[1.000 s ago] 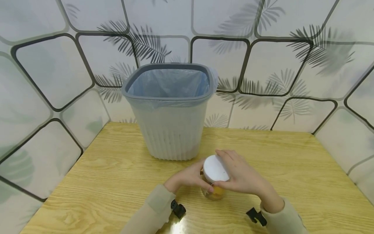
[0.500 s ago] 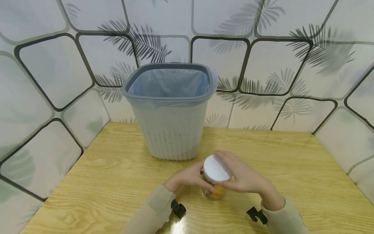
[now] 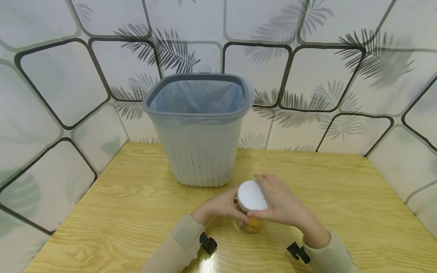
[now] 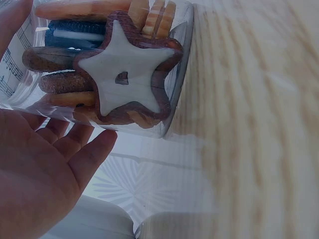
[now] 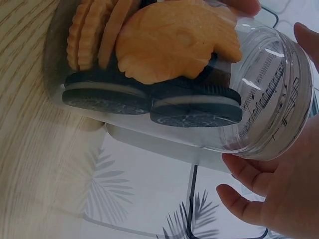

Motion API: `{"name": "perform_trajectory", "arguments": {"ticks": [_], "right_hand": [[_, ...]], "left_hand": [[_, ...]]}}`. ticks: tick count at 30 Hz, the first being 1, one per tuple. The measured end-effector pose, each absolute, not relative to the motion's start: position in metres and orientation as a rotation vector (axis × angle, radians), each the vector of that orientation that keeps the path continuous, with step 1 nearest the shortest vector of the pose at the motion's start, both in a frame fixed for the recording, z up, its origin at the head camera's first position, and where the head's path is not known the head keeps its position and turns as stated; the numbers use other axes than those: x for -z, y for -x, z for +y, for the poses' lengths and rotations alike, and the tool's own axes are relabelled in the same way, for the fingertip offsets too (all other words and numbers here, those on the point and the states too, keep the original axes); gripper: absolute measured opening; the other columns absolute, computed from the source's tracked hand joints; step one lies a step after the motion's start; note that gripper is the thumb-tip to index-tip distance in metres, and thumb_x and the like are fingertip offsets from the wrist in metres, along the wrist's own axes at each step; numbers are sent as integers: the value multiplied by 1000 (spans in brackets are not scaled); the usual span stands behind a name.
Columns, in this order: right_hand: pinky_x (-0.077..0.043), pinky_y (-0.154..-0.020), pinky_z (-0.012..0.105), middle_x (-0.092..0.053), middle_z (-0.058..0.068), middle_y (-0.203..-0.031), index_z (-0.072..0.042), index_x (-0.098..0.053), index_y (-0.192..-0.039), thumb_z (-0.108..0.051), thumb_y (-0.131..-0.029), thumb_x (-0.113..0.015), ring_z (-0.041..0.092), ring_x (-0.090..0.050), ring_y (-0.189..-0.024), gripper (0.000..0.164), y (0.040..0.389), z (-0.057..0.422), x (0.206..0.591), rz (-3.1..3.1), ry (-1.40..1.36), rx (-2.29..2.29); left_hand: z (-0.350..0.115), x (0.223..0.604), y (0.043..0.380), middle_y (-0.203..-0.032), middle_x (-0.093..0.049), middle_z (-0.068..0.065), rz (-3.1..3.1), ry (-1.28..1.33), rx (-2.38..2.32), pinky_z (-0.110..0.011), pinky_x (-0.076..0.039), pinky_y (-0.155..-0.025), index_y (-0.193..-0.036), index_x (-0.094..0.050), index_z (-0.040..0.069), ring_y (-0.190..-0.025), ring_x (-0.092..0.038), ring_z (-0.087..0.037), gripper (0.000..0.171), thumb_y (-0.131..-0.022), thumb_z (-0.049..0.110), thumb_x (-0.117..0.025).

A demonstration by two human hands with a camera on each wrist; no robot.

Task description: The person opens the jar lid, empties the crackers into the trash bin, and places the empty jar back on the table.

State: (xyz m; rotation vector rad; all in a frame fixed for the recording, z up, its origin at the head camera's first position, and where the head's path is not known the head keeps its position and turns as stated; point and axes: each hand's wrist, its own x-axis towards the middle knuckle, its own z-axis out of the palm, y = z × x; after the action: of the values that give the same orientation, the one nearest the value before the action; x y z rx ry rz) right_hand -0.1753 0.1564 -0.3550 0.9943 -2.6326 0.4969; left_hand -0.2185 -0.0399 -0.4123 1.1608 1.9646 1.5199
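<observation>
Near the front of the table stands a clear jar [image 3: 252, 227] of cookies with a white lid [image 3: 250, 196]. My left hand [image 3: 220, 205] holds the jar's body from the left, thumb across its front. Over the right side of the lid, my right hand [image 3: 281, 203] grips its rim with thumb and fingers. Through the wall in the left wrist view shows a star-shaped cookie [image 4: 127, 74] with white icing. The right wrist view shows a fish-shaped orange cookie [image 5: 164, 42] and dark sandwich cookies [image 5: 194, 107]. Music-note print shows at the lid end.
Behind the jar, a little left, stands a white waste bin [image 3: 201, 151] with a grey rim and a plastic liner. A wood-grain table [image 3: 129, 204] lies under everything. Patterned wall covering [image 3: 317, 79] closes off the back and both sides.
My right hand drew back slightly from the lid with its fingers spread half a second ago, and now its fingers are around the rim again. The left hand and jar stay put.
</observation>
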Motion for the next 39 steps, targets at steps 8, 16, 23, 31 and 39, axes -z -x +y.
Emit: {"name": "perform_trajectory", "arguments": {"ticks": [8,16,23,31,39], "right_hand": [[-41,-79,46,-45,19,-119,5,-36,-129,-59,-67,-65,30,-45,-104,94,175,157,353,-2663,-1013,-553],[-44,-75,40,-45,17,-118,5,-35,-129,-52,-68,-68,26,-46,-101,89,176,159,354,-2656,-1059,-636],[-44,-73,38,-46,16,-117,6,-35,-127,-43,-67,-71,23,-45,-99,85,177,159,352,-2620,-1111,-719],[-44,-74,39,-46,18,-117,7,-36,-126,-45,-67,-70,25,-45,-100,86,178,160,351,-2600,-1121,-705],[-44,-76,41,-47,19,-116,8,-36,-126,-45,-65,-72,27,-45,-102,88,178,162,348,-2597,-1107,-693]], "left_hand": [[-40,414,220,-127,-38,1,1931,-1186,-1531,-29,-38,-88,-137,-25,16,-110,-42,-12,86,-68,4,-75],[-39,416,221,-128,-37,1,1908,-1204,-1540,-30,-36,-90,-138,-23,16,-112,-40,-13,87,-69,3,-74],[-39,414,219,-125,-40,1,1943,-1204,-1531,-30,-37,-89,-136,-26,16,-111,-41,-12,86,-68,4,-76],[-39,411,218,-124,-40,2,1988,-1170,-1508,-29,-38,-87,-136,-25,16,-110,-41,-11,87,-67,6,-77],[-39,412,218,-124,-40,1,1984,-1149,-1518,-29,-38,-88,-137,-24,14,-110,-41,-12,88,-67,6,-77]]}}
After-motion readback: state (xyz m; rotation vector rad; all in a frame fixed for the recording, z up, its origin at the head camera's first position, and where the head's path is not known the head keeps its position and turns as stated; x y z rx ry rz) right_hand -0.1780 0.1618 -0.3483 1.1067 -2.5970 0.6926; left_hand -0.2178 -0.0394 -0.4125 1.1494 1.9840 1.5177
